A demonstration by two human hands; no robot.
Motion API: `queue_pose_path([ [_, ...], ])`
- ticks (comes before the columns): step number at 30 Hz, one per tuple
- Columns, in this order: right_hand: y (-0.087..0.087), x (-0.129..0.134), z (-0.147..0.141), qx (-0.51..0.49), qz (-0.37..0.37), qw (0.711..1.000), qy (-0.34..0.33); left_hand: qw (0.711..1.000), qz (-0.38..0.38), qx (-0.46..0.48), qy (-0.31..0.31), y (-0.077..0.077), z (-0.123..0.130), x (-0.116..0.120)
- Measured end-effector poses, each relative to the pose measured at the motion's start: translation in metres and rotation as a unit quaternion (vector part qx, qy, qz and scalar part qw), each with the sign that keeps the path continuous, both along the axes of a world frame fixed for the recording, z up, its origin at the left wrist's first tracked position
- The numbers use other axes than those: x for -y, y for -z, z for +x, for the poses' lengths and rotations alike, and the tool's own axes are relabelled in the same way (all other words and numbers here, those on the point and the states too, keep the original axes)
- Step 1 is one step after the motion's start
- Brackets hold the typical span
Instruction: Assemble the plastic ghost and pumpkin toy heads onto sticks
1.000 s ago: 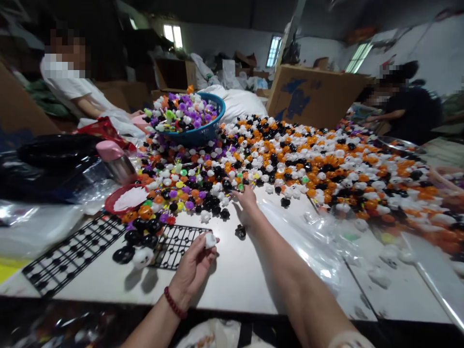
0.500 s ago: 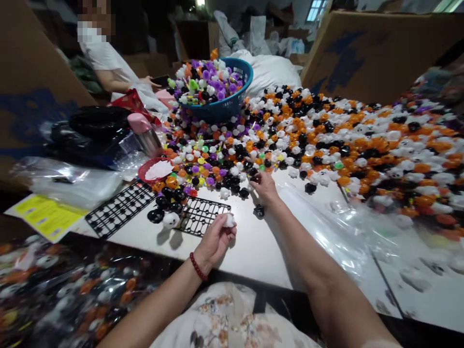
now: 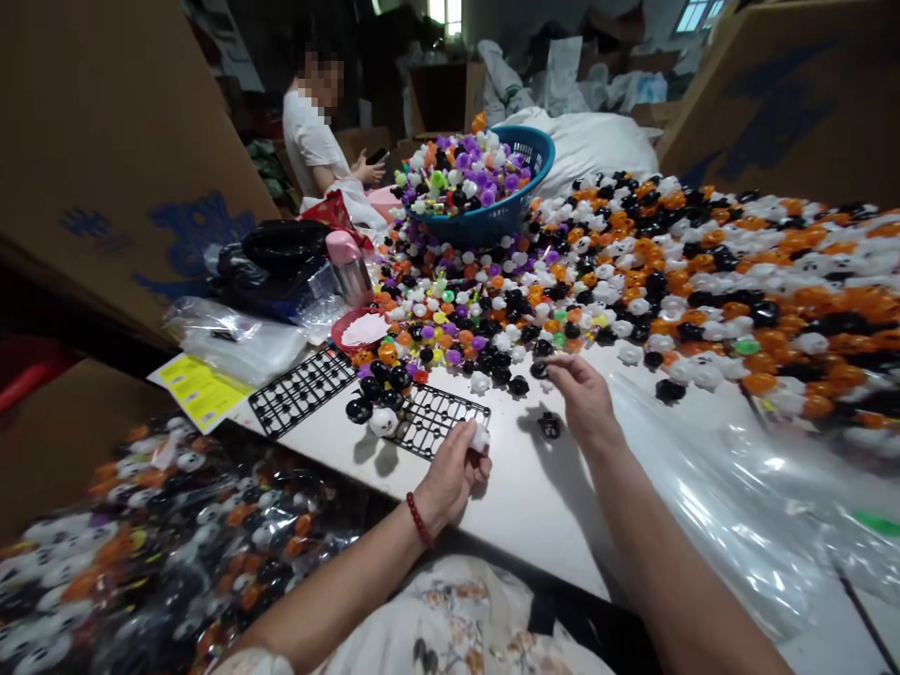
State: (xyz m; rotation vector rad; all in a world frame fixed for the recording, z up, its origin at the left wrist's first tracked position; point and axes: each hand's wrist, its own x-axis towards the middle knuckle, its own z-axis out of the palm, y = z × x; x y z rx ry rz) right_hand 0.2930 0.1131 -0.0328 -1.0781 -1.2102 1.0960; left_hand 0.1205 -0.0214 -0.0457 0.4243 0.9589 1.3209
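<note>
L hand pinches white pc. R hand pinches blk pc, approx 1 o'clock from L hand; axis unclear.

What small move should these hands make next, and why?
Probably bring the right hand toward the left hand: the right seems to pinch a small black piece while the left holds a white piece, and the two pieces are apart.

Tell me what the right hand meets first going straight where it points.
Probably the multicoloured heap of small plastic pieces, beyond the small black plastic piece at the right hand; depth unclear.
</note>
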Motion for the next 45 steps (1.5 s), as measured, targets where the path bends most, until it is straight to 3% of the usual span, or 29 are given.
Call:
queue_pose_path([
  [4,0.021,0.058,-0.031,0.094,-0.011,0.994,-0.062,1.000,-0.011,0.007,-0.006,0.002,0.008,-0.007],
  [8,0.043,0.075,-0.053,0.233,0.070,0.969,-0.048,1.000,0.008,0.002,-0.028,0.009,0.021,-0.013],
  [12,0.034,0.067,-0.019,0.223,0.061,0.973,0.017,1.000,-0.001,-0.007,-0.018,0.009,0.021,-0.014],
  [15,0.024,0.072,0.017,0.259,0.085,0.962,-0.014,1.000,-0.025,0.013,-0.008,0.005,0.014,-0.011],
  [19,0.023,0.088,0.028,0.359,0.115,0.920,-0.107,0.999,-0.031,0.027,0.007,0.002,0.011,-0.008],
  [24,0.022,0.080,-0.006,0.529,0.116,0.836,-0.089,1.000,0.006,0.003,0.021,0.002,0.015,-0.008],
  [27,0.019,0.067,-0.018,0.570,0.062,0.811,-0.116,1.000,-0.001,0.018,0.021,-0.001,0.012,-0.008],
  [29,0.016,0.064,-0.017,0.549,0.034,0.828,-0.110,0.999,-0.014,0.029,0.021,-0.002,0.008,-0.008],
  [31,0.011,0.067,-0.011,0.468,0.012,0.880,-0.076,0.999,-0.020,0.026,0.018,-0.003,0.004,-0.008],
  [33,0.005,0.076,-0.006,0.318,-0.036,0.946,-0.049,1.000,-0.017,0.021,0.014,-0.002,0.002,-0.008],
  [35,-0.002,0.087,-0.004,0.140,-0.105,0.983,-0.050,1.000,-0.016,0.020,0.015,-0.001,0.002,-0.008],
  [38,-0.008,0.102,-0.008,-0.017,-0.162,0.984,-0.071,1.000,-0.020,0.018,0.014,0.000,0.005,-0.008],
  [45,-0.010,0.111,-0.008,0.001,-0.154,0.986,-0.055,0.999,-0.016,-0.010,0.031,-0.001,0.012,-0.002],
])
